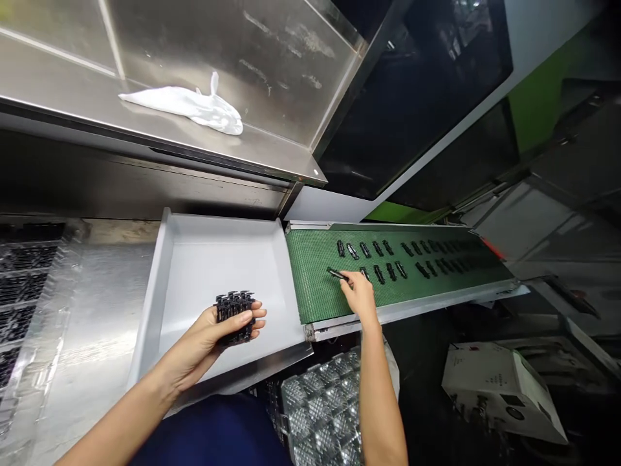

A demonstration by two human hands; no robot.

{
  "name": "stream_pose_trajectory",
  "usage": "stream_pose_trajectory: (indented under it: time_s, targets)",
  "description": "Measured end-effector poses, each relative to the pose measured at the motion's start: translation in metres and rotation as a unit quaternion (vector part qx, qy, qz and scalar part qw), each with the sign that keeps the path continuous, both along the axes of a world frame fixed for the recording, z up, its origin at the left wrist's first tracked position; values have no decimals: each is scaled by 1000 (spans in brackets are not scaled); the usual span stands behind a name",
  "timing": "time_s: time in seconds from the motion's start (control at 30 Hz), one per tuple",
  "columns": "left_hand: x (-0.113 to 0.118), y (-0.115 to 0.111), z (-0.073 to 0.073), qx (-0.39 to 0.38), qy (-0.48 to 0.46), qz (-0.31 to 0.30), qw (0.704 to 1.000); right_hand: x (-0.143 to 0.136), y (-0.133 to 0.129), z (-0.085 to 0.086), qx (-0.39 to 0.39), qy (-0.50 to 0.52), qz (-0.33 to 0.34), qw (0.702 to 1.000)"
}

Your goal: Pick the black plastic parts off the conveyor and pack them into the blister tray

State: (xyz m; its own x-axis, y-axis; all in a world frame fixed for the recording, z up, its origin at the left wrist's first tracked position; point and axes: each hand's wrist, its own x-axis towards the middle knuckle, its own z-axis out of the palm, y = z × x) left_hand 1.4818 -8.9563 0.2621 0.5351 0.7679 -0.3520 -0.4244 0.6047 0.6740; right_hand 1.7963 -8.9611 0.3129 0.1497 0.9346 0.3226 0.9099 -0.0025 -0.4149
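Observation:
Over the white tray (pixel 208 255), my left hand (pixel 228 327) is wrapped round a bunch of small black plastic parts (pixel 234 309), with the thumb across their front. My right hand (pixel 359 292) pinches one black plastic part (pixel 336 274) by its end, just over the near left part of the green conveyor belt (pixel 313 294). More black parts (pixel 391 270) of the same look lie on the belt in two rows running off to the right. Their finer shape is too small to make out.
A crumpled white glove or cloth (pixel 194 110) lies on the steel ledge above. Clear plastic trays with black parts (pixel 19 310) stand at far left. Stacked clear blister trays (pixel 325 408) sit below the belt. A white box-shaped device (pixel 495 388) is at lower right.

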Motion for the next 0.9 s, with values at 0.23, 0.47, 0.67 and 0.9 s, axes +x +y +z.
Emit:
stream_pose_trajectory:
  time_s: [0.23, 0.47, 0.67, 0.9]
  targets:
    - [-18, 6, -7, 146, 98, -97, 980, -121, -43, 30, -159, 46, 304, 938]
    - [-26, -26, -12, 36, 13, -24, 999, -161, -41, 1, -67, 165, 246, 953]
    - [-43, -40, -11, -66, -25, 40, 997, -169, -40, -7, -73, 80, 373, 921]
    - [-60, -47, -7, -19, -4, 52, 998, -177, -38, -5, -75, 46, 421, 903]
